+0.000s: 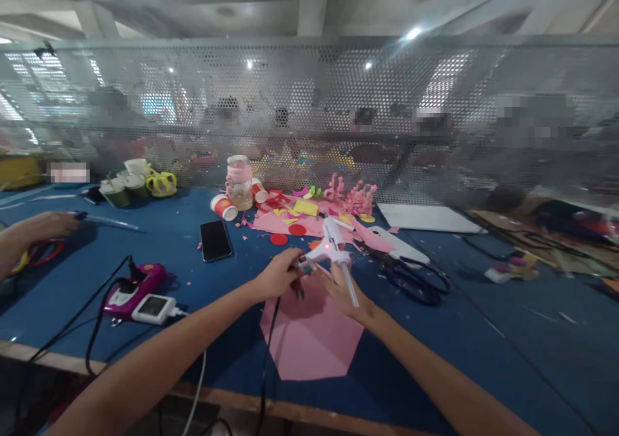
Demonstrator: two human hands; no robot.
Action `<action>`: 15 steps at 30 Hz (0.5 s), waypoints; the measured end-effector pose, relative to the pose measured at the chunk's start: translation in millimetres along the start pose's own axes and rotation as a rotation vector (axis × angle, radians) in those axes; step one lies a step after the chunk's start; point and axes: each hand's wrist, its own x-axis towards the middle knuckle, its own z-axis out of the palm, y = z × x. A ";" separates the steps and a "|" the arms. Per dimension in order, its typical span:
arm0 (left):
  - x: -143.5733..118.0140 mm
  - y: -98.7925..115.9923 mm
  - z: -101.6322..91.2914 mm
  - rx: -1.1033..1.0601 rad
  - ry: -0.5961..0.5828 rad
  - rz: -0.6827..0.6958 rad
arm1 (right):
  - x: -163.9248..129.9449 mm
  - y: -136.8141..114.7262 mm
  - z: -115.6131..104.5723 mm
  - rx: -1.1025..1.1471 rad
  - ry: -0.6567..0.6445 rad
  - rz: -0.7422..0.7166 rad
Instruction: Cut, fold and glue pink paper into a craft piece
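Note:
My left hand [276,275] is closed around the left end of a white glue gun [326,246], whose small red light is on. A black cord [267,352] drops from that hand over the table's front edge. My right hand [345,292] lies just under the gun, fingers stretched towards it and resting on a large pink paper sheet [309,339]. The gun's clear glue stick [351,286] crosses above that hand. Whether the right fingers pinch anything is hidden.
On the blue table [464,339] lie black scissors [416,280], a phone [215,240], a magenta power strip [138,282] with a white charger [153,307], paper scraps [294,220], a jar [239,182], cups [223,207] and a white board [428,218]. Another person's hand [41,226] is at the left. A mesh screen [435,113] stands behind.

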 end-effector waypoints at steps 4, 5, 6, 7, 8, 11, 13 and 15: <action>5.9 1.8 -15.5 0.181 0.274 0.122 | 5.0 17.0 -0.8 -0.403 0.048 -0.063; 6.8 2.5 -21.7 0.313 0.383 0.162 | 5.5 20.4 -0.8 -0.458 0.030 -0.071; 7.5 3.0 -28.6 0.470 0.478 0.196 | 5.7 23.2 -0.5 -0.501 0.009 -0.074; 8.0 3.1 -35.9 0.622 0.545 0.210 | 5.5 25.4 -0.1 -0.535 -0.019 -0.079; 8.2 2.8 -43.1 0.759 0.598 0.187 | 5.0 26.7 0.3 -0.564 -0.049 -0.088; 8.2 -1.6 -61.9 1.079 0.621 0.060 | 2.9 26.0 1.2 -0.637 -0.110 -0.123; 8.4 -7.0 -70.8 1.184 0.611 -0.040 | 1.8 23.2 0.9 -0.666 -0.125 -0.128; 9.1 -13.3 -76.8 1.209 0.594 -0.103 | 1.2 20.8 0.2 -0.674 -0.127 -0.110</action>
